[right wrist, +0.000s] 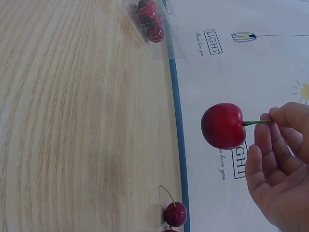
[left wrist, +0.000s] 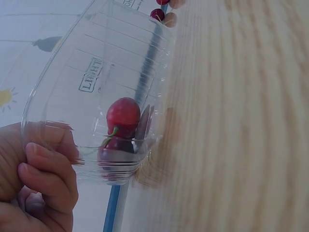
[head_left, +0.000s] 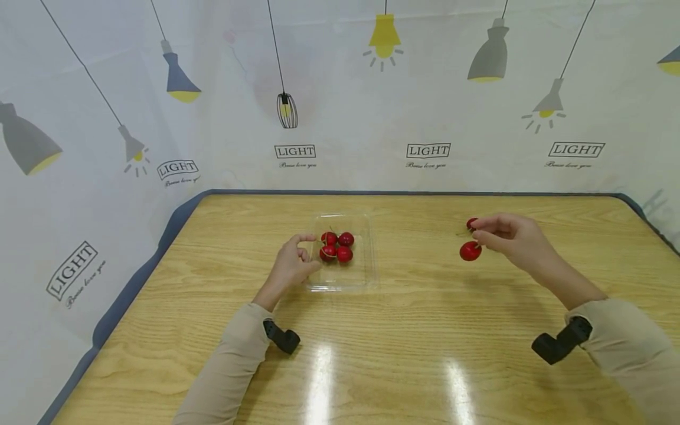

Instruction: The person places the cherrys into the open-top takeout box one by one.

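A clear plastic container (head_left: 366, 274) stands on the table with several red cherries (head_left: 345, 254) grouped inside it. My left hand (head_left: 291, 262) grips its left wall; in the left wrist view, a finger shows through the plastic and the others are curled. Held above the table on the right is a single red cherry (right wrist: 223, 126), its green stem (right wrist: 258, 122) pinched between the thumb and forefinger of my right hand (head_left: 512, 239). Behind that hand a darker loose cherry (right wrist: 175, 214) with a stem lies on the table, partly covered in the head view.
The wooden table (head_left: 414, 330) ends at a blue edge strip (head_left: 404, 192) along the back. Behind it hangs a white sheet (head_left: 350, 118) printed with lamps. At the bottom of the right wrist view, a sliver of another red cherry (right wrist: 170, 230) shows beside the loose one.
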Demonstrator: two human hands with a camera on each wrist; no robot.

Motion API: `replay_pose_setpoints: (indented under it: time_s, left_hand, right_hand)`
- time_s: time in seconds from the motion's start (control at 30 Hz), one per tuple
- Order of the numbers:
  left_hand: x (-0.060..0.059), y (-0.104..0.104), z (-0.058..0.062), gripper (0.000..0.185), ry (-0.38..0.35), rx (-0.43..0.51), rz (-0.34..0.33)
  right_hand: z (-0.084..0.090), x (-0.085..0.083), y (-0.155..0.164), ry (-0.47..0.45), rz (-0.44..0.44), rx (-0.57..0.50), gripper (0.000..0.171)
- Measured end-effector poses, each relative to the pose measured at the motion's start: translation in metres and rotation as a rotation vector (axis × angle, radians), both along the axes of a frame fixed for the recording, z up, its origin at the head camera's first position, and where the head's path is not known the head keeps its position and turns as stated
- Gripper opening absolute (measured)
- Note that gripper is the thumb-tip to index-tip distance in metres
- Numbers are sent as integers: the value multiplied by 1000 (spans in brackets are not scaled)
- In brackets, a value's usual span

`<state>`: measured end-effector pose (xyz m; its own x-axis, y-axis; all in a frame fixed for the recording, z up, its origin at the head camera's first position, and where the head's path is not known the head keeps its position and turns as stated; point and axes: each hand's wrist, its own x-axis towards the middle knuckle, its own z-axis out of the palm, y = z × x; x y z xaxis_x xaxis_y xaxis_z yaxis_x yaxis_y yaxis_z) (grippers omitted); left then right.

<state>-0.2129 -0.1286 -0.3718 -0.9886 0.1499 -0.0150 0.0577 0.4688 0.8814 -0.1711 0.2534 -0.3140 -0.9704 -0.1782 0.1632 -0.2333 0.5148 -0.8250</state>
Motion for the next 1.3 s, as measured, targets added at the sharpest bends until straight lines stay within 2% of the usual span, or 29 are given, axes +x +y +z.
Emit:
replay_pose_setpoints:
  time_s: [0.4, 0.63, 0.97, 1.3]
  left_hand:
    - [1, 0, 0, 54, 13, 6, -9]
    - [1, 1, 1, 55, 1, 9, -10]
    - [2, 0, 0, 55, -4, -8, -8]
    - [0, 0, 1, 55, 3, -6, -7]
  right_hand:
    - [9, -3, -13, 31, 22, 21, 29]
    - [15, -8, -23, -2, 40, -8, 30]
    - [25, -16, -51, -5, 138, -74, 31]
    - [26, -20, -74, -9, 170, -41, 28]
